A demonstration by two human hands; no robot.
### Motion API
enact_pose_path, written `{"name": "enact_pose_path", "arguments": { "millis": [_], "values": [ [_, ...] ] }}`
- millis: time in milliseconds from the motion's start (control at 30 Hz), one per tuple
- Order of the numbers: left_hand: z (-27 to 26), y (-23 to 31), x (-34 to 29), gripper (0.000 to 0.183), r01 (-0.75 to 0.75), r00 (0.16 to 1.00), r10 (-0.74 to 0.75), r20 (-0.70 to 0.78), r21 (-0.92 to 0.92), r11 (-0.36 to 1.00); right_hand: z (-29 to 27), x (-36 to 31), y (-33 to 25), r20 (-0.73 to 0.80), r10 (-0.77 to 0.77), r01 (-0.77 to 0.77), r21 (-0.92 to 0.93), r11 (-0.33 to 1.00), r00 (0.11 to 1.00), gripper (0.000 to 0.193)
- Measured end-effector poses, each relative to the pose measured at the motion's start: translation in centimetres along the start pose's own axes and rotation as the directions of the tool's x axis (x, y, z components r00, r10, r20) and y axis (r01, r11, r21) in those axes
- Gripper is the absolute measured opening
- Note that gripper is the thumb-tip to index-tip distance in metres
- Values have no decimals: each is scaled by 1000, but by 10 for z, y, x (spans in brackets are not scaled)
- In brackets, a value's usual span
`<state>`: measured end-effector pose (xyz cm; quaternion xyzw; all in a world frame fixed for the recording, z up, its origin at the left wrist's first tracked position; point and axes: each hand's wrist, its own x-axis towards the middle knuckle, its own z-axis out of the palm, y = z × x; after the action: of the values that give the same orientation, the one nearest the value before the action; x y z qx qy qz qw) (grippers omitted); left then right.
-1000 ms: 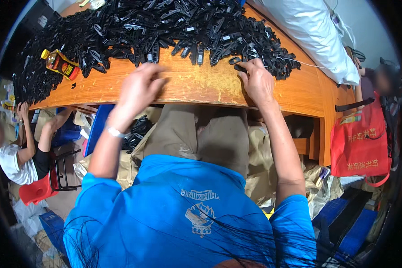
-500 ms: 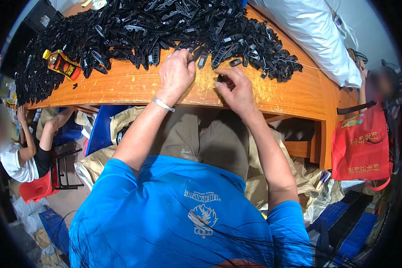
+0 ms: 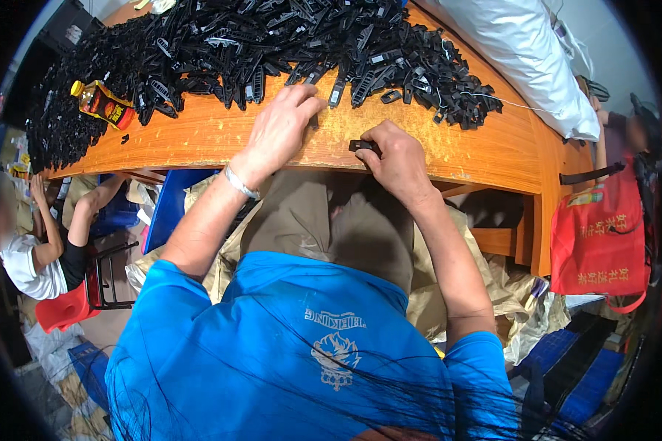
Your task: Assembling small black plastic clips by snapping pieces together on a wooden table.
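right hand (image 3: 399,158) pinches a small black clip (image 3: 362,145) at the counter (image 3: 198,140) edge; left hand (image 3: 281,125) rests open at the pile (image 3: 257,44), ten o'clock. clip looks light, stiff; pinch its ends.

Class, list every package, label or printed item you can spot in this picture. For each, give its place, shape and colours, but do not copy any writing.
Bottle: lying on its side at the table's left end by the black parts; yellow cap, red and yellow label.
Red bag: hanging off the table's right end; flat cloth, yellow printing.
White sack: lying along the table's far right edge; long, plain.
Blue shirt: pale printed emblem on its front.
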<state>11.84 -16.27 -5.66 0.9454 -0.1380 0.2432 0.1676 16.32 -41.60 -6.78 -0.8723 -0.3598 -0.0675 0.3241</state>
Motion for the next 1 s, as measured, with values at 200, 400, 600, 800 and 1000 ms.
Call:
{"name": "enact_pose_path", "arguments": {
  "millis": [200,400,600,800,1000],
  "values": [
    [-15,-21,14,25,-179,954,168,248,21,984,-8,6,-13,81,-10,19,-115,993,997,18],
    [-24,-2,-11,26,10,950,78,303,-280,960,-13,11,-15,147,-4,38,-225,974,989,16],
    [-19,-12,-19,20,-22,991,43,128,-163,986,-10,16,-20,118,11,8,-164,986,993,18],
    [-22,-11,-43,26,84,995,-77,57,-127,988,18,23,-29,-17,-37,38,15,999,999,21],
    [-14,-11,-45,24,113,994,-112,15,-167,979,30,35,-20,-6,-78,78,26,997,997,18]
  ]
}}
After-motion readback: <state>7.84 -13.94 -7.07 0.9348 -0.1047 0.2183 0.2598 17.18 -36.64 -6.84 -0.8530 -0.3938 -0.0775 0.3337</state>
